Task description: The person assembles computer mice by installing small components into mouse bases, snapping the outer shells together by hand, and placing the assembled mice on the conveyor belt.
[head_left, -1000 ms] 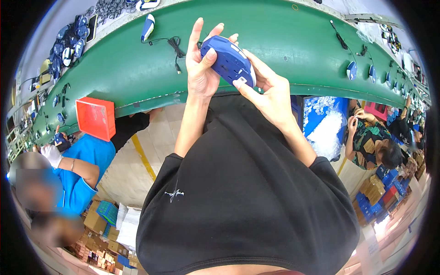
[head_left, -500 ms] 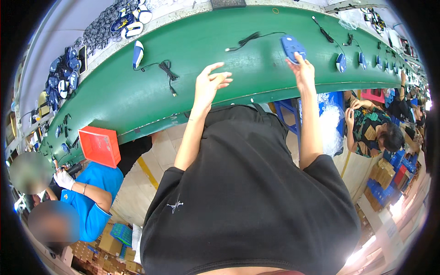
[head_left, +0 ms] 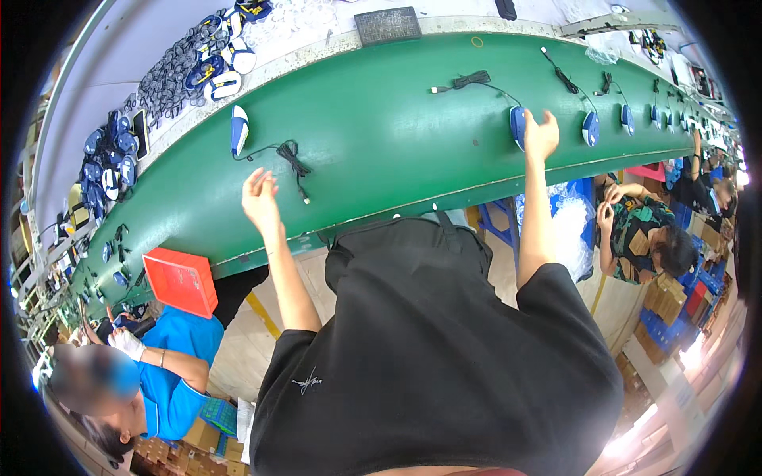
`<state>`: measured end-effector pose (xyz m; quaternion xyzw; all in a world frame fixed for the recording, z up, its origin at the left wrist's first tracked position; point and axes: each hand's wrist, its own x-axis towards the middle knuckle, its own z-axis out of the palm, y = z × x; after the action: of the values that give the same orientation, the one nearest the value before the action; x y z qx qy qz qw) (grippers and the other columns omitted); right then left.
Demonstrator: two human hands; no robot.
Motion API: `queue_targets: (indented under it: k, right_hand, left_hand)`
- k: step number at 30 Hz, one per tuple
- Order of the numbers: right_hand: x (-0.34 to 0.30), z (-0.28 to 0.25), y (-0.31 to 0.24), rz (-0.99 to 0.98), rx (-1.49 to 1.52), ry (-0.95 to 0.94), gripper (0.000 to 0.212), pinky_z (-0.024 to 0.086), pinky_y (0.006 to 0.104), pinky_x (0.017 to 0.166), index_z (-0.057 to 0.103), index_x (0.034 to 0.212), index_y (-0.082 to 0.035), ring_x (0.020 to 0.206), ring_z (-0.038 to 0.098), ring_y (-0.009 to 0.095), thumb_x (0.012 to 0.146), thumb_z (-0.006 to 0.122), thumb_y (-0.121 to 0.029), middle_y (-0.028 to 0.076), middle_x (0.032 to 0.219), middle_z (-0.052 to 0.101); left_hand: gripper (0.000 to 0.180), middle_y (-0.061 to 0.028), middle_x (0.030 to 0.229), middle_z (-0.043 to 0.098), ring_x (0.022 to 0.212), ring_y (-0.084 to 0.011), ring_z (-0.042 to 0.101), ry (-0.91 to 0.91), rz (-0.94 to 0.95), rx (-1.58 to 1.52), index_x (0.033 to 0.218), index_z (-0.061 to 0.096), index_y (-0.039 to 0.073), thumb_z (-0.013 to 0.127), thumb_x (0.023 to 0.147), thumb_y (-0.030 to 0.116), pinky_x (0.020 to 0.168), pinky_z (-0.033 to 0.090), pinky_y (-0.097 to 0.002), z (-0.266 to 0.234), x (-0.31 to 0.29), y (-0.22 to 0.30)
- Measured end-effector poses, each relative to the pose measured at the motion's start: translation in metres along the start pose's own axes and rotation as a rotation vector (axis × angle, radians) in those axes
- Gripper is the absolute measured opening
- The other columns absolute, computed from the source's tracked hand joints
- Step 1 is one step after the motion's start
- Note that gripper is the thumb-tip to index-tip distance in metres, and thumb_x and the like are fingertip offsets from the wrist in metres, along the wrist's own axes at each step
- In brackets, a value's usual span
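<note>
A blue computer mouse (head_left: pixel 517 127) lies on the green belt (head_left: pixel 397 143), its black cable bundle (head_left: pixel 471 79) stretching away to the left. Right against its edge is my right hand (head_left: pixel 541 137), fingers apart and not closed round it. Further left, a blue-and-white mouse (head_left: pixel 239 131) rests on its side, joined to a tied black cable (head_left: pixel 294 159) with a plug at its end. Just left of that plug my left hand (head_left: pixel 261 202) hovers with nothing in it, its fingers loosely bent and apart.
More mice, such as one (head_left: pixel 590 128), line the belt to the right. A ledge beyond holds a dark block (head_left: pixel 387 27) and heaps of mouse parts (head_left: pixel 171 87). At left, a red bin (head_left: pixel 181 282) stands near a co-worker in blue (head_left: pixel 171 365); another person (head_left: pixel 647 230) sits at right.
My right hand has set the mouse down further right and loosened from it. My left hand has swung left toward the other mouse's cable. The view has shifted slightly.
</note>
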<state>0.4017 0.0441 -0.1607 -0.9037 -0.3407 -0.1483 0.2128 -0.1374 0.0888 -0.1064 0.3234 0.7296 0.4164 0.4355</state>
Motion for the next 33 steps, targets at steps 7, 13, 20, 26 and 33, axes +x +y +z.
queue_targets:
  k: [7,13,20,26,33]
  right_hand:
    - [0.089,0.104,-0.099,-0.320,0.186,-0.511,0.030,0.049,0.0439,0.085,0.066,0.097,-0.002,0.098,0.062,0.036,0.083,0.068,-0.029,0.020,0.099,0.066]
    - [0.076,0.122,-0.112,-0.379,0.098,-0.590,0.025,0.048,0.0444,0.084,0.064,0.093,-0.002,0.095,0.062,0.036,0.089,0.060,-0.026,0.021,0.093,0.066]
    - [0.095,0.107,-0.178,-0.424,0.270,-0.789,0.028,0.053,0.0408,0.074,0.071,0.075,-0.004,0.074,0.068,0.033,0.078,0.057,-0.028,0.017,0.072,0.068]
    - [0.111,0.107,-0.227,-0.273,0.444,-0.504,0.037,0.052,0.0320,0.068,0.066,0.104,-0.004,0.071,0.068,0.016,0.081,0.064,-0.034,0.010,0.079,0.071]
    - [-0.106,-0.054,-0.307,0.041,1.055,-1.783,0.061,0.055,0.0306,0.077,0.050,0.128,0.006,0.088,0.066,0.020,0.087,0.068,-0.035,0.016,0.118,0.060]
  left_hand:
    - [0.073,-0.0257,0.123,0.055,0.114,-0.0381,0.053,0.171,0.523,0.845,0.123,0.052,-0.007,0.080,0.071,0.035,0.099,0.042,-0.0424,0.004,0.090,0.025]
    - [0.081,-0.0262,0.131,0.049,0.119,-0.0384,0.049,0.040,0.291,0.844,0.130,0.048,-0.005,0.075,0.072,0.045,0.100,0.041,-0.0443,0.014,0.142,0.007]
    - [0.064,-0.0175,0.123,0.056,0.112,-0.0347,0.054,0.014,0.268,0.918,0.126,0.053,0.002,0.073,0.075,0.036,0.097,0.043,-0.0415,0.017,0.146,0.005]
    - [0.055,-0.0169,0.123,0.058,0.113,-0.0304,0.056,-0.083,0.440,0.471,0.124,0.055,0.001,0.074,0.077,0.022,0.097,0.044,-0.0373,0.036,0.093,0.034]
    - [0.057,-0.0135,0.136,0.049,0.129,-0.0338,0.043,-0.247,0.933,0.629,0.122,0.060,0.016,0.067,0.069,0.000,0.110,0.028,-0.0526,0.045,-0.003,0.046]
